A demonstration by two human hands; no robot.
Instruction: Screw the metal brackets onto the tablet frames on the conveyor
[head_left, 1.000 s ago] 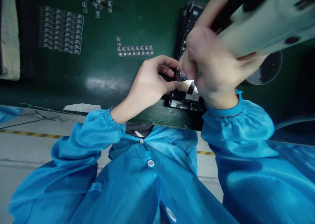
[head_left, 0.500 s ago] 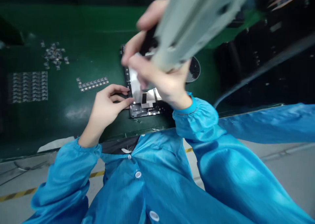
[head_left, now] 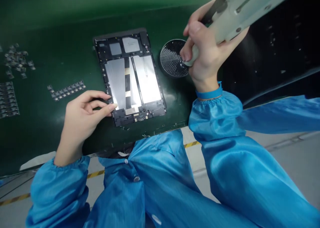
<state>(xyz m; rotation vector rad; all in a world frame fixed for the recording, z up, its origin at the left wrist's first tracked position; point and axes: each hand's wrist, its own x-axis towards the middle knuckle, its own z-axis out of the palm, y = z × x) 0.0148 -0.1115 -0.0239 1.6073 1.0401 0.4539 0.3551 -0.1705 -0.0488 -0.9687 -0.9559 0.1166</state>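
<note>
The right hand (head_left: 207,56), gripping the driver (head_left: 240,16), has moved to the two-o'clock dish (head_left: 168,60), while the left hand (head_left: 80,116) pinches the tablet (head_left: 148,79), likely steadying it.

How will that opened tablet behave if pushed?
The opened tablet is probably fairly stiff, given its framed body, but likely fragile, with a ribbon cable exposed. Lying flat on the table, it should slide rather than tip.
</note>
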